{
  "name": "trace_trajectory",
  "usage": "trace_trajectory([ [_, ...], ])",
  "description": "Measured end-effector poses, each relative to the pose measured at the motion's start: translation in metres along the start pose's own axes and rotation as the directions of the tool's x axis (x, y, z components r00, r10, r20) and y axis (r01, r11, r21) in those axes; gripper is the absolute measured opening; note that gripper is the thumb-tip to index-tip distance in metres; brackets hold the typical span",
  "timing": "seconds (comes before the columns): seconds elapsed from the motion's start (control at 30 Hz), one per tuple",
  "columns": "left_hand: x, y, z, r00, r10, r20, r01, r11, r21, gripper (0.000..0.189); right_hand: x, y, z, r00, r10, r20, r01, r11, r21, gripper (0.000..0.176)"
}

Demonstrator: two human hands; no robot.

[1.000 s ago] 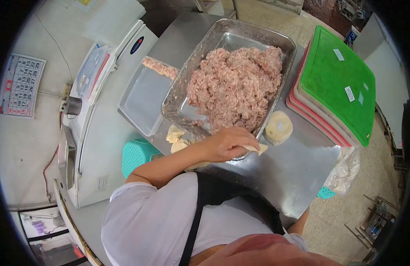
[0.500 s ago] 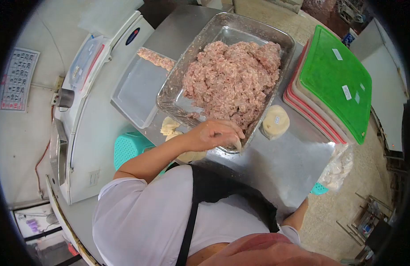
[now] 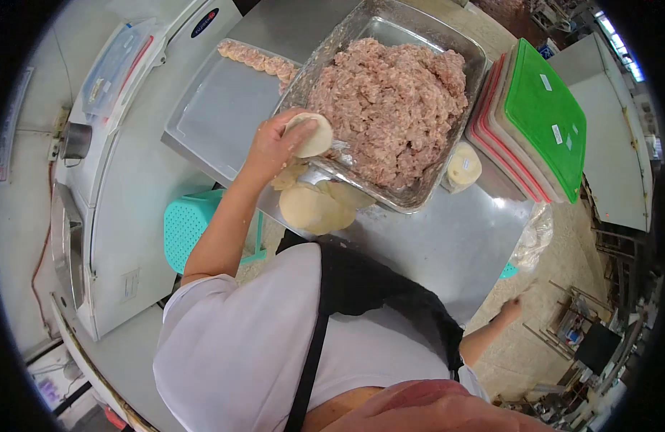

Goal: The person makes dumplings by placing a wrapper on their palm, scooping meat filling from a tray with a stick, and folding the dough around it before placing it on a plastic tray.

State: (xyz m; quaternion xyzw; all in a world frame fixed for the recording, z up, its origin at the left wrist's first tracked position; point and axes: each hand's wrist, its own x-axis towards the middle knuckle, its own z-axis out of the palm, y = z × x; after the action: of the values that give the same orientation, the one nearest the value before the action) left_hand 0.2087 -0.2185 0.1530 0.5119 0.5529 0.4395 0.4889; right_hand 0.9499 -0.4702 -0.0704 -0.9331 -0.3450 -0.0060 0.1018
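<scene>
bright light, glare on steel tabletop (image 3: 448, 241); fisheye-bowed edges, blackened corners

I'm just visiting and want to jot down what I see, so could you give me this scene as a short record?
Left hand: holds a pale round sheet
Right hand: out to the right, beyond the metal table; contents unclear
Deep tray: heaped with a pinkish ground mixture
Shallow tray: a row of small pieces along its far edge
Loose sheets: overlapping on the table, near the deep tray
Stack at right: topped by a green lid
</scene>
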Motion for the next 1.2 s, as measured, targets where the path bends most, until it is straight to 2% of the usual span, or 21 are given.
trace_trajectory([
  [0.03, -0.003, -0.007, -0.011, 0.999, -0.047, -0.008, 0.048, 0.996, 0.079, 0.021, -0.006, -0.054, -0.052, 0.984, -0.096, -0.151, 0.092, 0.995, -0.031, 0.029],
  [0.07, -0.005, -0.012, -0.018, 0.996, -0.090, -0.018, 0.092, 0.983, 0.157, 0.021, -0.008, -0.101, -0.091, 0.995, 0.056, -0.079, -0.030, 0.952, 0.303, 0.030],
  [0.1, -0.007, -0.017, -0.022, 0.997, -0.083, -0.004, 0.082, 0.986, 0.148, 0.021, -0.012, -0.145, -0.123, 0.984, 0.174, 0.036, -0.160, 0.787, 0.596, 0.031],
  [0.17, -0.014, -0.025, -0.030, 0.961, 0.090, 0.263, -0.158, 0.956, 0.249, 0.023, -0.053, -0.252, -0.173, 0.999, 0.015, -0.043, 0.026, 0.600, 0.799, 0.035],
  [0.2, -0.015, -0.031, -0.034, 0.957, 0.102, 0.272, -0.170, 0.956, 0.240, 0.023, -0.069, -0.290, -0.187, 0.989, -0.147, -0.023, 0.125, 0.739, 0.662, 0.034],
  [0.23, -0.016, -0.038, -0.036, 0.898, 0.151, 0.414, -0.318, 0.872, 0.372, 0.023, -0.086, -0.326, -0.193, 0.956, -0.293, 0.031, 0.238, 0.833, 0.500, 0.034],
  [0.27, -0.016, -0.045, -0.038, 0.816, 0.169, 0.552, -0.471, 0.749, 0.466, 0.023, -0.108, -0.367, -0.185, 0.852, -0.515, -0.098, 0.498, 0.736, 0.458, 0.032],
  [0.3, -0.015, -0.052, -0.040, 0.806, 0.178, 0.564, -0.482, 0.750, 0.452, 0.023, -0.135, -0.412, -0.187, 0.800, -0.592, 0.095, 0.490, 0.737, 0.466, 0.028],
  [0.33, -0.015, -0.059, -0.040, 0.777, 0.196, 0.598, -0.515, 0.743, 0.426, 0.022, -0.162, -0.457, -0.199, 0.612, -0.779, 0.135, 0.677, 0.605, 0.420, 0.027],
  [0.37, -0.015, -0.065, -0.038, 0.747, 0.214, 0.630, -0.547, 0.737, 0.398, 0.022, -0.173, -0.485, -0.193, 0.498, -0.843, 0.204, 0.776, 0.538, 0.330, 0.029],
  [0.43, -0.013, -0.076, -0.027, 0.683, 0.313, 0.660, -0.637, 0.697, 0.329, 0.022, -0.188, -0.532, -0.197, 0.433, -0.802, 0.410, 0.857, 0.507, 0.088, 0.033],
  [0.5, -0.013, -0.089, -0.008, 0.610, 0.404, 0.682, -0.716, 0.649, 0.257, 0.022, -0.180, -0.559, -0.191, 0.446, -0.767, 0.461, 0.888, 0.445, -0.117, 0.033],
  [0.6, -0.007, -0.109, 0.027, 0.501, 0.498, 0.708, -0.819, 0.537, 0.202, 0.022, -0.178, -0.578, -0.172, 0.438, -0.763, 0.475, 0.899, 0.375, -0.226, 0.028],
  [0.67, -0.004, -0.120, 0.043, 0.603, 0.447, 0.660, -0.777, 0.517, 0.359, 0.022, -0.210, -0.574, -0.150, 0.362, -0.854, 0.374, 0.930, 0.301, -0.211, 0.013],
  [0.7, -0.002, -0.123, 0.043, 0.545, 0.488, 0.682, -0.833, 0.411, 0.371, 0.022, -0.223, -0.571, -0.147, 0.365, -0.851, 0.377, 0.928, 0.300, -0.221, 0.014],
  [0.83, -0.010, -0.109, 0.022, 0.444, 0.453, 0.773, -0.860, 0.456, 0.228, 0.021, -0.273, -0.560, -0.167, 0.343, -0.879, 0.332, 0.938, 0.302, -0.169, 0.016],
  [0.9, -0.018, -0.098, 0.005, 0.414, 0.692, 0.591, -0.884, 0.461, 0.078, 0.023, -0.260, -0.566, -0.183, 0.359, -0.854, 0.376, 0.931, 0.304, -0.200, 0.017],
  [1.0, -0.021, -0.087, -0.015, 0.461, 0.685, 0.565, -0.853, 0.518, 0.068, 0.025, -0.229, -0.587, -0.190, 0.396, -0.816, 0.421, 0.913, 0.304, -0.271, 0.018],
  [1.07, -0.021, -0.089, -0.002, 0.455, 0.659, 0.599, -0.856, 0.510, 0.089, 0.023, -0.207, -0.598, -0.174, 0.402, -0.885, 0.236, 0.902, 0.338, -0.268, 0.016],
  [1.13, -0.022, -0.091, 0.020, 0.445, 0.635, 0.631, -0.861, 0.497, 0.107, 0.022, -0.220, -0.584, -0.134, 0.357, -0.902, 0.244, 0.922, 0.299, -0.245, 0.016],
  [1.2, -0.022, -0.102, 0.045, 0.482, 0.469, 0.740, -0.843, 0.478, 0.246, 0.019, -0.240, -0.581, -0.128, 0.309, -0.919, 0.246, 0.940, 0.255, -0.226, 0.015],
])
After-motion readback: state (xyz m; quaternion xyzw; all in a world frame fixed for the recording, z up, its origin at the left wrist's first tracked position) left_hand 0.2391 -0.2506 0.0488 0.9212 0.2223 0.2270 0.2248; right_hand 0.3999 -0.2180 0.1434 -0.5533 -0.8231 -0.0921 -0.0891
